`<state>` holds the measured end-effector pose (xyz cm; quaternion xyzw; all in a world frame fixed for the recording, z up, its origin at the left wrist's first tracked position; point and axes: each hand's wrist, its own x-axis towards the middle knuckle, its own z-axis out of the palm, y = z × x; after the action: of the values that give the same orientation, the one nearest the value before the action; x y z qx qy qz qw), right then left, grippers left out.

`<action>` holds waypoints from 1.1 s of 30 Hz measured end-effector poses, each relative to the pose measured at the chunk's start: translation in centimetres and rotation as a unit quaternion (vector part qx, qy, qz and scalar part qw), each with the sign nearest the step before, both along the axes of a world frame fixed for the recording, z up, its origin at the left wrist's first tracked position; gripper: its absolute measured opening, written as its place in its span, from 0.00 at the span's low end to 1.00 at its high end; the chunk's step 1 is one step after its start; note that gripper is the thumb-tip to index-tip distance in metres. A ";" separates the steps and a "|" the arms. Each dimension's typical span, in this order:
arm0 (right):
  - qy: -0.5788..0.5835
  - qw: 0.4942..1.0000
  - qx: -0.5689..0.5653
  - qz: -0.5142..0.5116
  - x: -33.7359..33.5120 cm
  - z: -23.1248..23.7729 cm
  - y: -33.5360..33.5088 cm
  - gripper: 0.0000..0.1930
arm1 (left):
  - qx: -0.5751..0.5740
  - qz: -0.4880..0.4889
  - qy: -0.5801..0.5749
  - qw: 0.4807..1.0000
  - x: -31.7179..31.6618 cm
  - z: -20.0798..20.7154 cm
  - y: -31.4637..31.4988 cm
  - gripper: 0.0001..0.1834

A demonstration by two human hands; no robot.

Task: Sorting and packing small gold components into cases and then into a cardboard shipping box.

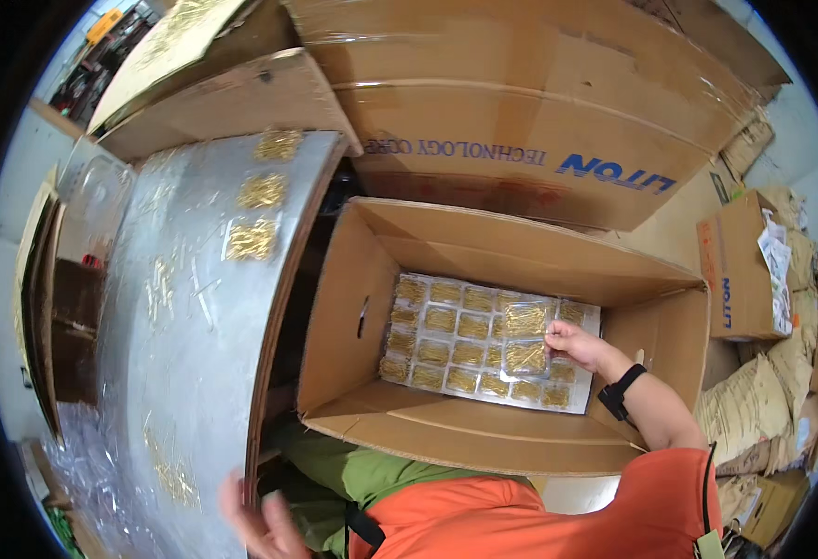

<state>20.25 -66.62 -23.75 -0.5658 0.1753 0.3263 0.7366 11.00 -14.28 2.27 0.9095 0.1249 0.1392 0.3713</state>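
Observation:
My right hand (577, 345) reaches into an open cardboard box (493, 224) and pinches the right edge of a clear plastic pack (525, 340) with two compartments of thin gold-coloured pins. Beneath that pack, rows of similar clear packs (439, 320) full of gold pins cover a white sheet (584, 391) at the bottom of the box. At the lower left, my left hand (265, 522) is slightly blurred beside the edge of a grey metal-topped table (213, 363). Its thumb and fingers are spread, with nothing seen in them.
Three heaps of gold pins (260, 191) lie near the table's far right corner, the nearest on clear plastic. Loose pins (174, 477) are scattered on the table. A large cardboard sheet (521, 102) stands behind the box. Another carton (740, 270) and brown sacks (754, 410) sit at the right.

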 end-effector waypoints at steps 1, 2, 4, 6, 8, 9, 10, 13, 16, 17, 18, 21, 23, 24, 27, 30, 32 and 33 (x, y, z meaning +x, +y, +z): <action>-0.014 1.000 0.020 0.010 0.6 1.6 1.5 0.09 | -0.076 -0.102 0.043 0.991 1.9 0.7 -2.6 0.34; -0.027 0.999 0.040 0.019 1.2 3.5 3.1 0.09 | -0.149 -0.204 0.083 0.964 4.3 1.6 -5.7 0.38; -0.047 0.997 0.062 0.029 1.8 7.3 5.7 0.09 | -0.323 -0.279 0.221 0.877 6.9 -0.3 -9.3 0.40; -0.082 0.992 0.077 0.056 2.2 10.2 7.8 0.09 | -0.465 -0.229 0.335 0.787 8.6 -2.6 -12.7 0.41; -0.092 0.989 0.075 0.083 2.1 13.0 9.7 0.09 | -0.541 -0.212 0.353 0.734 9.2 -4.6 -14.3 0.41; -0.102 0.987 0.064 0.102 2.0 13.9 10.5 0.09 | -0.604 -0.180 0.364 0.686 9.7 -4.3 -15.0 0.41; -0.111 0.985 0.054 0.121 1.8 14.8 11.1 0.09 | -0.663 -0.146 0.373 0.633 9.9 -4.1 -15.3 0.41; -0.101 0.981 0.048 0.156 1.2 16.4 12.4 0.09 | -0.704 -0.192 0.370 0.576 9.4 -7.1 -14.3 0.35; -0.116 0.974 -0.018 0.193 0.8 17.7 13.6 0.12 | -0.713 -0.158 0.350 0.587 8.7 -7.2 -14.2 0.29; -0.121 0.970 -0.055 0.202 0.7 18.3 14.0 0.12 | -0.715 -0.155 0.347 0.587 8.6 -7.1 -14.1 0.28; -0.125 0.965 -0.091 0.211 0.7 19.0 14.3 0.13 | -0.716 -0.152 0.344 0.587 8.6 -7.0 -14.1 0.27; -0.180 0.941 -0.203 0.204 1.0 20.6 14.9 0.14 | -0.727 -0.155 0.327 0.583 8.2 -6.8 -14.0 0.25; -0.207 0.944 -0.211 0.148 0.9 20.5 15.2 0.12 | -0.726 -0.150 0.323 0.589 8.0 -6.8 -14.1 0.24; -0.220 0.951 -0.189 0.104 0.7 19.8 15.5 0.12 | -0.725 -0.147 0.321 0.592 7.9 -6.8 -14.1 0.24; -0.210 0.971 -0.106 0.043 0.9 18.2 15.5 0.10 | -0.719 -0.145 0.329 0.595 7.7 -6.4 -14.1 0.23; -0.183 0.979 -0.081 0.051 0.9 18.1 15.4 0.08 | -0.720 -0.134 0.338 0.591 7.5 -6.0 -14.1 0.22; -0.184 0.977 -0.091 0.060 1.1 18.0 15.1 0.08 | -0.722 -0.134 0.347 0.583 7.5 -6.4 -14.1 0.21; -0.192 0.974 -0.098 0.063 1.3 17.9 14.9 0.08 | -0.723 -0.134 0.351 0.579 7.5 -6.5 -14.1 0.20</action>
<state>21.56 -51.73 -5.89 -0.6972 0.0253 0.2383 0.6756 18.49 -28.37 -4.20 0.3242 0.1813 -0.3790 0.8476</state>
